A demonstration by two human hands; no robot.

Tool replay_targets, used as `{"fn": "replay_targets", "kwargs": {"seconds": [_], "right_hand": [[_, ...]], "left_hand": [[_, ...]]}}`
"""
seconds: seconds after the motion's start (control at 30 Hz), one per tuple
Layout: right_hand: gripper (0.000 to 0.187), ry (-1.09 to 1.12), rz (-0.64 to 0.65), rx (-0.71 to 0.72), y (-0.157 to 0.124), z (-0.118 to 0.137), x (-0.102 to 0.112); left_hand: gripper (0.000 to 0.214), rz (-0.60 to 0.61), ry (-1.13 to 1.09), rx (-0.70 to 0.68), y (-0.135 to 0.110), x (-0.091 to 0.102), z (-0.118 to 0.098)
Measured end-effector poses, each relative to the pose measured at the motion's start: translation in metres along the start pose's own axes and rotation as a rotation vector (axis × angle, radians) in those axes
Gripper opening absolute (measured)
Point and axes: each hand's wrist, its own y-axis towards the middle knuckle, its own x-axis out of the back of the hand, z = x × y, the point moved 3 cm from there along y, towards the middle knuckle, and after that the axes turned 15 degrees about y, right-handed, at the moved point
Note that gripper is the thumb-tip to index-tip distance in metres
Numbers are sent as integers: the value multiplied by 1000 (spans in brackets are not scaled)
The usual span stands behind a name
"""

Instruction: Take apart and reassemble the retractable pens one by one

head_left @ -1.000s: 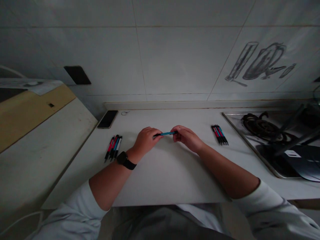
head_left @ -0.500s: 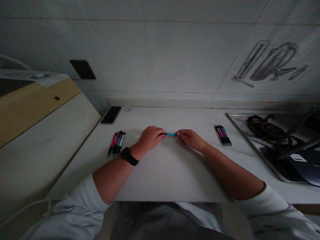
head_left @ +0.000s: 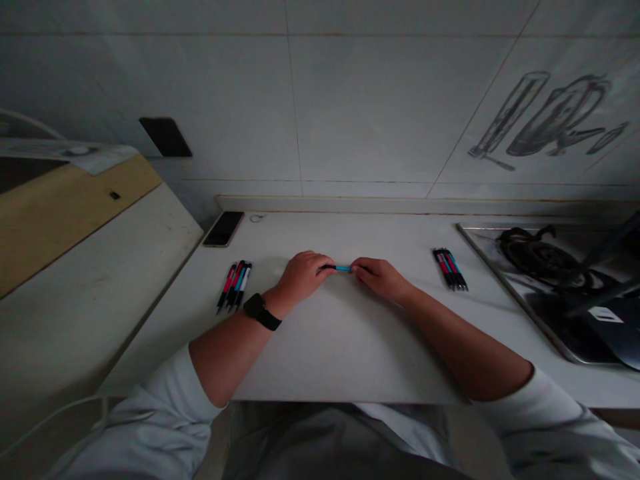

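Between my two hands a blue and black pen (head_left: 343,269) lies level, just above or on the white countertop (head_left: 345,353). My left hand (head_left: 306,275) pinches its black end, and my right hand (head_left: 379,276) grips the other end, so only the blue middle shows clearly. A black watch (head_left: 262,311) is on my left wrist. Left of my hands lies a group of several red, blue and white pens (head_left: 234,287). Over on the right, several more pens (head_left: 450,269) lie side by side in a neat row.
A phone (head_left: 223,229) rests at the back left, with a small ring-shaped item (head_left: 257,218) beside it. At the right a gas stove (head_left: 537,267) is set into the counter. A white cabinet-like box (head_left: 100,267) borders the left side; a tiled wall (head_left: 360,113) stands behind.
The visible blue part of the pen is slightly shorter, as my hands are a little closer together. The whole view has shifted slightly; the pen groups have not been moved.
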Motion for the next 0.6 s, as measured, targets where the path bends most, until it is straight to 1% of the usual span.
{"fn": "replay_targets", "kwargs": {"seconds": [0.03,0.1,0.17,0.3,0.33,0.4,0.43,0.5,0.6], "right_hand": [[27,-1,-19,20,0,0,0],[24,11,-56,48,1,0,0],[26,26,-51,49,1,0,0],[37,12,0,16,0,-2,-1],[34,0,-3,21,1,-2,-1],[21,-27,-35,39,1,-4,0],[19,-31,-52,47,1,-4,0],[28,-17,-70,47,1,-4,0],[34,16,-14,27,0,-1,-1]], "left_hand": [[10,1,3,2,0,0,0],[11,-3,5,7,0,0,0],[11,-11,4,13,0,1,0],[11,-2,-5,13,1,1,0],[11,5,-6,13,1,0,0],[10,14,-6,17,1,-1,1],[10,15,-5,20,0,-1,1],[10,15,-1,19,0,-2,1],[11,12,5,14,0,-2,1]]}}
